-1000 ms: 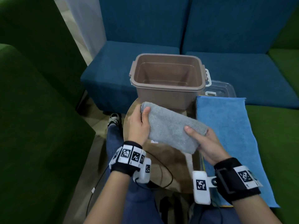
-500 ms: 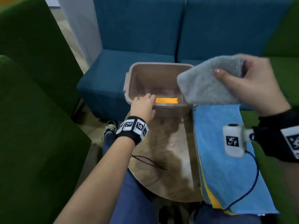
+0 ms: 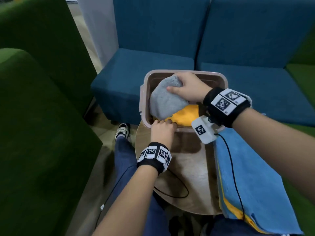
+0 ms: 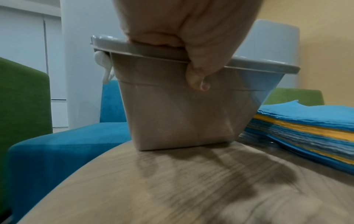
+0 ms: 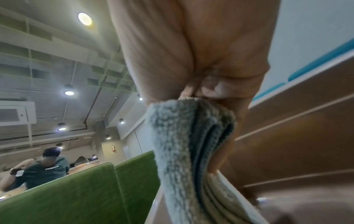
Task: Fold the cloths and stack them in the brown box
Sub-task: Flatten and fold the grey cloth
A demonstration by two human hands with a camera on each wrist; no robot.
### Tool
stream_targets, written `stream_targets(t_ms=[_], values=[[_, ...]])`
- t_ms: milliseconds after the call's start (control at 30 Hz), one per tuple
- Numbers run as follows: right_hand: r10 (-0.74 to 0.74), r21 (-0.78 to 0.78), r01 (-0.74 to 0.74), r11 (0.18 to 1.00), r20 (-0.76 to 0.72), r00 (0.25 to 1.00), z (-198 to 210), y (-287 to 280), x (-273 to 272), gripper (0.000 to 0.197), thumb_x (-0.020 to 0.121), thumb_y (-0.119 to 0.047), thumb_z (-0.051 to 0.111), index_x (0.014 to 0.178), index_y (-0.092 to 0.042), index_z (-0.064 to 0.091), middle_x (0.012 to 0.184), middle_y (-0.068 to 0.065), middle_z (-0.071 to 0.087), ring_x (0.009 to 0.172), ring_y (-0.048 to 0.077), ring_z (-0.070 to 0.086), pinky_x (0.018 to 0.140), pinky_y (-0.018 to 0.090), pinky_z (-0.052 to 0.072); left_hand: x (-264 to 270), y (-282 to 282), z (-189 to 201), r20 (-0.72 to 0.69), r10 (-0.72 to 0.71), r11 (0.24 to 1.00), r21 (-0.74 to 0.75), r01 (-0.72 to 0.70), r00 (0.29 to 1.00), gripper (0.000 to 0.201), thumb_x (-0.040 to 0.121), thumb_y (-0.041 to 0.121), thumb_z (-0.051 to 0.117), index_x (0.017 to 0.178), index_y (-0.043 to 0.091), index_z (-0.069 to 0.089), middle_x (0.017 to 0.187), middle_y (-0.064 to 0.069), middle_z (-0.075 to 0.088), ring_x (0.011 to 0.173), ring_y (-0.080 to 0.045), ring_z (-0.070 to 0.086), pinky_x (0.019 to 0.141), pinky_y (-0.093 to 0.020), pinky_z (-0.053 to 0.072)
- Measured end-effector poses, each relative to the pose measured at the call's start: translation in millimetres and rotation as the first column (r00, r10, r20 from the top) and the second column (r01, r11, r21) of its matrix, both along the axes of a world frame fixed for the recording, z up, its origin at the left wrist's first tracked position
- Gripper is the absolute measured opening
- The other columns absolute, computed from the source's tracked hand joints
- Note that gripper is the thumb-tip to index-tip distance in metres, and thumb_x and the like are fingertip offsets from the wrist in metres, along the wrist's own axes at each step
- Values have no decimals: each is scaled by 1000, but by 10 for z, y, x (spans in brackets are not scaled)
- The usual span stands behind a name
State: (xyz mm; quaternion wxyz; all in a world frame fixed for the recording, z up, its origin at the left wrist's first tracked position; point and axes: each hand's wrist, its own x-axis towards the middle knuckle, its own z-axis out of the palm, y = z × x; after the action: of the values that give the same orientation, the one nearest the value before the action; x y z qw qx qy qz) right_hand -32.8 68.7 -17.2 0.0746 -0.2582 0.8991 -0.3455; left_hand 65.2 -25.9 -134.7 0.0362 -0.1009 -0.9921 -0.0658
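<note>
The brown box [image 3: 213,75] stands at the far edge of a round wooden table [image 3: 185,176]. My right hand [image 3: 185,89] grips a folded grey cloth [image 3: 166,99] and holds it inside the box, over a folded orange cloth [image 3: 185,117] that lies on the bottom. In the right wrist view the grey cloth [image 5: 191,144] hangs in layers from my curled fingers. My left hand [image 3: 162,129] grips the box's near rim; the left wrist view shows my thumb [image 4: 199,75] curled over the rim of the box [image 4: 182,115].
A stack of unfolded blue and yellow cloths [image 3: 252,181] lies to the right of the table, seen also as cloths [image 4: 306,128] beside the box. Blue sofa seats [image 3: 144,79] stand behind the box, a green sofa [image 3: 34,133] at left. A black cable [image 3: 172,193] crosses the table.
My right hand has brought the grey cloth down from above the blue stack into the box. My left hand has stayed on the box's near rim.
</note>
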Motion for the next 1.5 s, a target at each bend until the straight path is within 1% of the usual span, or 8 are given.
stream_targets(t_ms=[133, 367, 533, 800, 1033, 1167, 1333, 1500], values=[[-100, 129, 87, 988, 99, 990, -279, 104, -233, 18, 87, -26, 67, 94, -10, 65, 105, 10, 70, 101, 26, 65, 81, 35, 50, 82, -18, -38, -51, -2, 1000, 25, 3, 999, 24, 37, 12, 76, 55, 20, 64, 53, 4, 57, 47, -20, 58, 53, -23, 40], [-235, 755, 52, 653, 137, 962, -531, 542, -520, 34, 86, -24, 66, 111, -1, 64, 110, 15, 66, 88, 27, 57, 73, 28, 44, 229, 46, -98, -114, 11, 998, 57, -4, 993, 34, 35, 7, 81, 60, 22, 65, 57, 6, 57, 52, -19, 59, 58, -25, 43], [-184, 819, -46, 571, 182, 966, -713, 496, -553, 63, 89, -33, 62, 145, -14, 40, 147, 10, 45, 130, 28, 47, 104, 32, 41, 248, 65, -124, -149, 7, 999, 36, -2, 989, 30, 42, 3, 81, 63, 18, 66, 59, 3, 59, 54, -21, 60, 58, -27, 43], [-169, 804, -117, 583, 261, 950, -875, 458, -632, 72, 92, -37, 63, 152, -14, 30, 157, 7, 31, 142, 25, 32, 114, 33, 29, 262, 36, -137, -164, -26, 1000, -1, 26, 986, 25, 45, 6, 76, 64, 20, 67, 61, 4, 60, 56, -20, 60, 59, -27, 44], [-6, 789, -142, 597, 182, 983, -819, 311, -624, 40, 79, -26, 76, 114, -9, 65, 115, 10, 66, 90, 24, 58, 73, 27, 43, 238, 54, -124, -183, -48, 999, -20, 45, 982, 26, 43, 5, 78, 62, 18, 66, 59, 3, 61, 55, -21, 61, 60, -26, 45], [15, 791, -139, 595, 162, 987, -809, 296, -580, 41, 79, -25, 76, 114, -6, 66, 112, 12, 67, 98, 28, 63, 78, 30, 48, 238, 55, -91, -142, -6, 1000, -7, 5, 990, 29, 42, 5, 82, 63, 18, 67, 60, 3, 62, 56, -21, 62, 61, -27, 45], [47, 664, -38, 746, 4, 999, -388, 297, -510, 24, 87, -27, 67, 107, -14, 67, 106, 7, 68, 93, 23, 60, 81, 31, 50, 69, 26, 161, 32, -9, 999, -52, 11, 999, 23, 80, 11, 61, 102, 17, 64, 102, -1, 66, 99, -26, 61, 87, -35, 37], [127, 561, -107, 821, 2, 992, 54, 458, -176, 23, 93, -35, 62, 106, -19, 72, 104, 0, 69, 99, 19, 60, 87, 28, 45, -273, 23, 377, 73, 13, 994, -111, -5, 997, 31, 84, 17, 57, 114, 21, 63, 110, -4, 68, 107, -26, 62, 93, -34, 38]])
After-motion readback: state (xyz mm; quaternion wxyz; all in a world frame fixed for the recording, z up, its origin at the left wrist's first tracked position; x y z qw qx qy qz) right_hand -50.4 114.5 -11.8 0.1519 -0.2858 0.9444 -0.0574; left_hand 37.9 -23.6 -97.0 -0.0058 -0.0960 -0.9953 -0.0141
